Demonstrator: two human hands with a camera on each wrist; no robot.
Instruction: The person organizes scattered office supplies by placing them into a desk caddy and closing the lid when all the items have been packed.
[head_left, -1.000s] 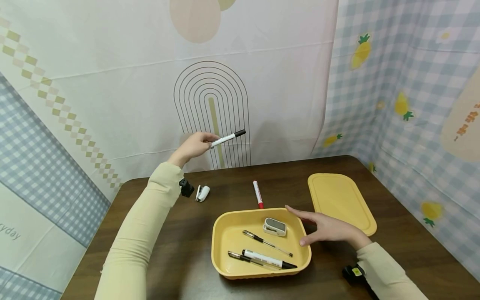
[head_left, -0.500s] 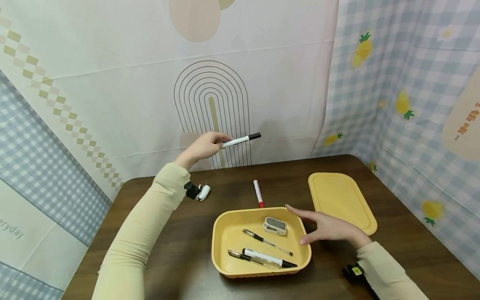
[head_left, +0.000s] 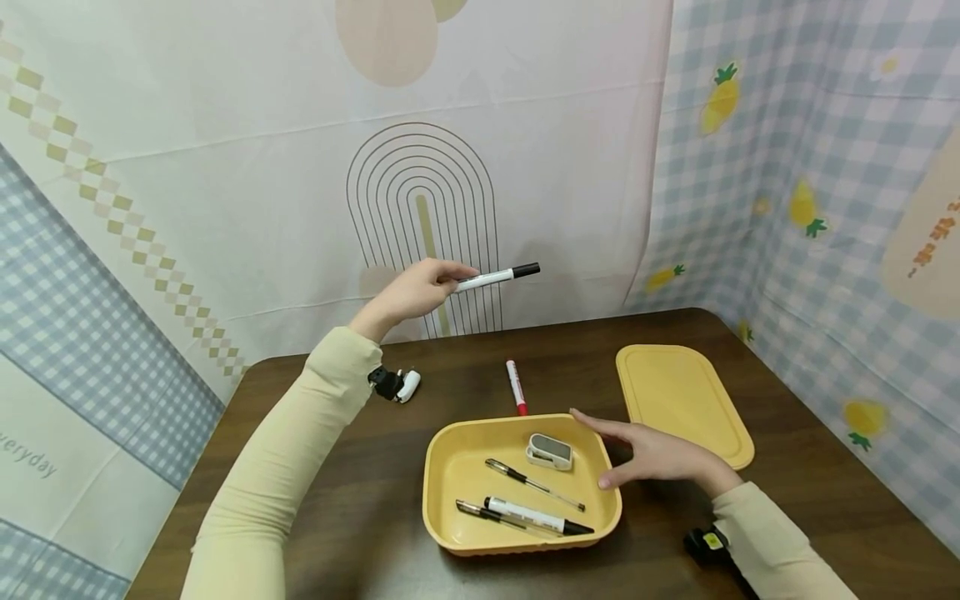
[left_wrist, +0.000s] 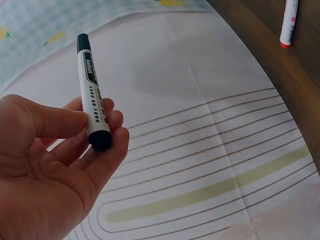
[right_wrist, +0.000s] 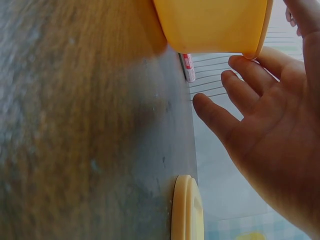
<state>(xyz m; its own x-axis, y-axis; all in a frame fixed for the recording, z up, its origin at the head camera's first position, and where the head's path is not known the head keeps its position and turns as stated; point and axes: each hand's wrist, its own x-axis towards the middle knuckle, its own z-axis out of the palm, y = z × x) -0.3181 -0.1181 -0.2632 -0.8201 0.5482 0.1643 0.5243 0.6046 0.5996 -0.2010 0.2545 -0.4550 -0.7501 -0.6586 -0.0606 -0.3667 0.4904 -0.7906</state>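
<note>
In the head view, my left hand (head_left: 416,292) is raised above the far side of the table. It pinches a white marker (head_left: 487,279) with a black cap, thumb on one side and fingers on the other, as the left wrist view shows with the marker (left_wrist: 92,95) tilted up. My right hand (head_left: 660,454) rests at the right end of a yellow plastic box (head_left: 438,483). Its thumb lies over the rim and its index fingertip touches the far corner; the other fingers (right_wrist: 215,115) stretch out beside the wall. Inside lie a black-capped marker (head_left: 525,514), two pens (head_left: 532,485) and a grey-topped white stapler-like item (head_left: 550,452).
A red-capped white marker (head_left: 516,387) lies behind the box. A small white stapler-like object (head_left: 408,386) is at the left, partly covered by the left wrist camera (head_left: 386,382). The yellow lid (head_left: 682,404) lies flat at the right. Curtain cloth (head_left: 570,183) hangs behind the table.
My left hand has moved to the right with the marker, whose tilt has become flatter. My right hand and the box have stayed in place.
</note>
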